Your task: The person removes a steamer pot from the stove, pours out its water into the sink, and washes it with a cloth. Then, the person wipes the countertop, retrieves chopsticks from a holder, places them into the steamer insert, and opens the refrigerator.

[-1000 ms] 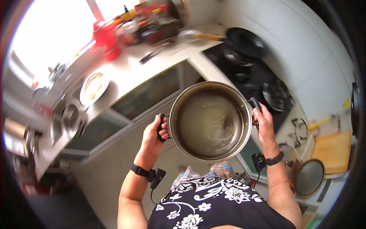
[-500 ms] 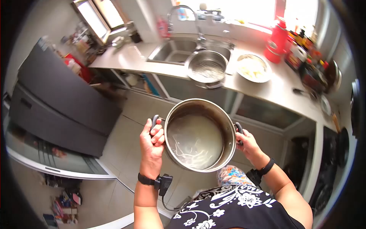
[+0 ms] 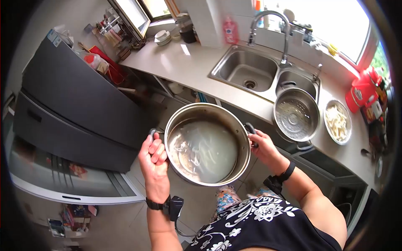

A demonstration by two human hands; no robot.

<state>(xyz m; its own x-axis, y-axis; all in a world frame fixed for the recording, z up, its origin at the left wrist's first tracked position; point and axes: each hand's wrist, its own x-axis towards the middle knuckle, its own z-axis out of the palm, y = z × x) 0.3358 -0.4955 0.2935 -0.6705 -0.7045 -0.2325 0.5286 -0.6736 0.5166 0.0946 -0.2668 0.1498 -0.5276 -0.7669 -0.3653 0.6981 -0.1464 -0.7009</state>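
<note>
A large steel pot (image 3: 242, 167) is held up in front of my body, over the floor. Cloudy liquid fills its lower part, with a few pale strips in it. My left hand (image 3: 154, 154) is wrapped round the black handle on the left side. On the opposite side, my right hand (image 3: 264, 147) grips the other black handle (image 3: 251, 133). Both hands are closed. Beyond the pot, a steel steamer pot (image 3: 296, 113) stands at the sink's front edge, and a white bowl of pale strips (image 3: 338, 122) sits to its right.
A double sink (image 3: 251, 69) with a curved faucet (image 3: 270, 14) is set in the counter (image 3: 184, 62). A red thermos (image 3: 363, 90) stands at the right, a pink bottle (image 3: 230, 31) behind the sink. The dark refrigerator (image 3: 79, 92) is on the left.
My view has swung left, so the sink, steamer pot and bowl now appear further right. The pot stays in both hands, and its liquid and pale strips have shifted.
</note>
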